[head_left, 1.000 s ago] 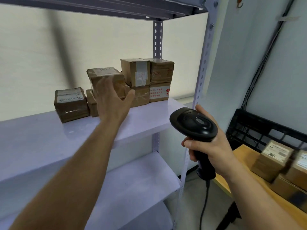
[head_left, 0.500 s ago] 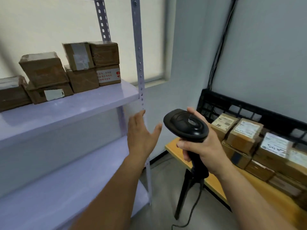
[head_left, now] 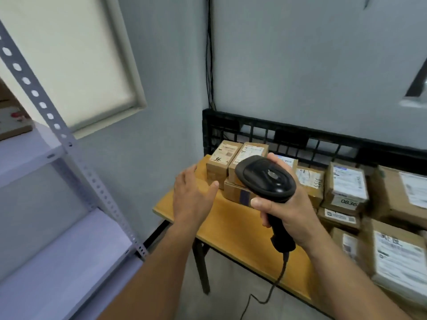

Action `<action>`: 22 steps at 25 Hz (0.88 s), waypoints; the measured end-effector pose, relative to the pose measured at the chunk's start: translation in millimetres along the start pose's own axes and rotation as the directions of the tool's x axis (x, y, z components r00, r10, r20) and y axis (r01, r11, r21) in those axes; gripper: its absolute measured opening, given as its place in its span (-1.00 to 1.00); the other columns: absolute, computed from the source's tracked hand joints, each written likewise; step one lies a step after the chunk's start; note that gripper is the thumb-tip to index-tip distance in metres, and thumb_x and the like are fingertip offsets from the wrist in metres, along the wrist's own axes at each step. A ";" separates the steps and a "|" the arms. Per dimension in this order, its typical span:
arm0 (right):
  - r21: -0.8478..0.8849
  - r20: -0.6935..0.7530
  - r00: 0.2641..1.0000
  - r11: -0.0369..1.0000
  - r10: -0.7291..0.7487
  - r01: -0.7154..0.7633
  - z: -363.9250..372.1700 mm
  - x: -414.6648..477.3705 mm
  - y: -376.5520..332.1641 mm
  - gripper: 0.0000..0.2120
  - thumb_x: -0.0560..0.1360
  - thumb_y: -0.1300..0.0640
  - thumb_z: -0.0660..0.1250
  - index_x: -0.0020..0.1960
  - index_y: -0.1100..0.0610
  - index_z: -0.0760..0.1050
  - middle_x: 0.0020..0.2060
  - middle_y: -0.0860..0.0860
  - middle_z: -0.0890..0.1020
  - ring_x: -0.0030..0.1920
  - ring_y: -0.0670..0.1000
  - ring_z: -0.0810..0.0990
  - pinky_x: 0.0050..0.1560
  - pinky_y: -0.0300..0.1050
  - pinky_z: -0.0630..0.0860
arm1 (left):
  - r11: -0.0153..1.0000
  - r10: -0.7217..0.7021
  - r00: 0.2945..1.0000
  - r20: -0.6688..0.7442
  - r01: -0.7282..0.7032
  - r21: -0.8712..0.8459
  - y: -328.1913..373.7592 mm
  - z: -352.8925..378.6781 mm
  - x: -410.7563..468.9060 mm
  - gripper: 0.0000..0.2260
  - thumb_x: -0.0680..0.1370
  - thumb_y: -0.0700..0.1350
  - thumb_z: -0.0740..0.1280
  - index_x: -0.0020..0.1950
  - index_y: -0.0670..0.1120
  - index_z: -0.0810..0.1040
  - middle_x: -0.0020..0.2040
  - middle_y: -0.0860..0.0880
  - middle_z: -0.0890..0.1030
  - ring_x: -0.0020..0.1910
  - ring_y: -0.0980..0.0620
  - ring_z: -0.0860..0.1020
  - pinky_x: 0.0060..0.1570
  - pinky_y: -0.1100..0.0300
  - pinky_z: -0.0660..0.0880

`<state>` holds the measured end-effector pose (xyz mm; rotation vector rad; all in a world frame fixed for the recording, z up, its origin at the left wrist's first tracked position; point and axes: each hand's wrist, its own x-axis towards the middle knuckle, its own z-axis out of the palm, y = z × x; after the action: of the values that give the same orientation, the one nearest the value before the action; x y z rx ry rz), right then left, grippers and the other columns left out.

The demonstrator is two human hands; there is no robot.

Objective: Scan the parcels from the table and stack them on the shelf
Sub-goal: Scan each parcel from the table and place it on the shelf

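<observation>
Parcels sit mid-right on the surface, likely light, stiff boxes to hold by two sides. Left hand grip is spread, empty; right hand grip squeezes the scanner.

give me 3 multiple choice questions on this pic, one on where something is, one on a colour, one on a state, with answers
1. Where do the parcels sit?
A) on the wooden table
B) on the floor
C) on the lowest shelf board

2. What colour is the barcode scanner?
A) yellow
B) black
C) white

3. What is the left hand doing?
A) gripping a parcel
B) pulling a cable
C) stretched out open, holding nothing

Answers:
1 A, the boxes are piled on the tabletop in front of the black crate wall.
2 B, its head and handle are black, and the right hand holds it.
3 C, its fingers are straight and nothing is in them.
</observation>
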<state>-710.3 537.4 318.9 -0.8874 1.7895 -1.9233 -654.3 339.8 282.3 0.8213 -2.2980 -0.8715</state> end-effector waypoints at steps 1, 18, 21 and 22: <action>-0.024 -0.029 1.000 1.000 0.000 -0.001 -10.0 2.4 1.2 -0.01 0.19 -0.01 0.58 0.51 -0.20 0.17 -0.01 0.15 0.55 -0.46 0.11 0.56 -0.41 -0.08 0.55 | 1.000 0.016 1.000 0.025 -0.016 0.000 4.4 10.6 7.5 -0.40 0.54 0.10 0.34 0.49 -0.03 0.20 0.42 -0.06 0.27 0.40 -0.05 0.27 0.34 0.01 0.32; -0.156 -0.273 0.953 0.971 0.131 -0.178 -54.8 141.0 57.3 -0.09 0.36 0.33 0.51 0.50 -0.23 0.17 -0.06 0.10 0.59 -0.46 0.06 0.56 -0.37 -0.05 0.58 | 0.994 -0.078 0.920 0.384 0.045 0.095 -30.7 122.8 189.8 -0.59 0.66 -0.01 0.11 0.48 -0.13 0.26 0.34 -0.16 0.40 0.26 -0.13 0.41 0.17 0.01 0.41; -0.137 -0.289 0.941 0.966 0.174 -0.221 -52.7 166.5 70.2 -0.08 0.36 0.33 0.51 0.50 -0.24 0.18 -0.09 0.11 0.63 -0.45 0.07 0.56 -0.38 -0.07 0.57 | 0.983 -0.167 0.872 0.460 0.112 0.143 -49.8 138.7 218.3 -0.60 0.67 0.03 0.07 0.44 -0.14 0.31 0.29 -0.18 0.44 0.21 -0.14 0.46 0.12 0.00 0.47; -0.124 -0.292 0.938 0.965 0.185 -0.229 -52.4 174.4 74.1 -0.09 0.36 0.35 0.50 0.50 -0.22 0.18 -0.13 0.12 0.65 -0.46 0.07 0.55 -0.39 -0.09 0.57 | 0.981 -0.182 0.862 0.473 0.127 0.147 -55.4 143.0 225.7 -0.60 0.67 0.03 0.05 0.42 -0.16 0.33 0.28 -0.18 0.46 0.20 -0.15 0.47 0.12 -0.03 0.47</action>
<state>-884.2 454.1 280.7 -0.4639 2.1253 -1.8633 -880.2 204.4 210.6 0.9280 -2.7660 -1.1357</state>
